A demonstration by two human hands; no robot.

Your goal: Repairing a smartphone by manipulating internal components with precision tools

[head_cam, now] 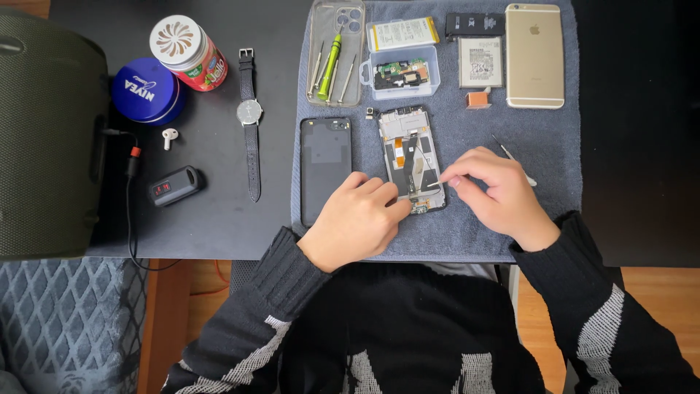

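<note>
An opened phone frame (408,149) with exposed orange flex cables lies on a grey cloth mat (554,138). My left hand (361,219) rests on the mat with its fingertips against the frame's lower left corner. My right hand (496,186) holds thin metal tweezers (514,159), and its pinched fingertips touch the lower right part of the frame. A black phone back cover (326,168) lies just left of the frame.
At the mat's back are a clear case with small screwdrivers (334,55), a clear box of parts (403,73), two flat batteries (480,62), a gold phone (534,55). On the black table lie a wristwatch (249,117), blue tin (146,91), red can (189,52), earbud (169,136).
</note>
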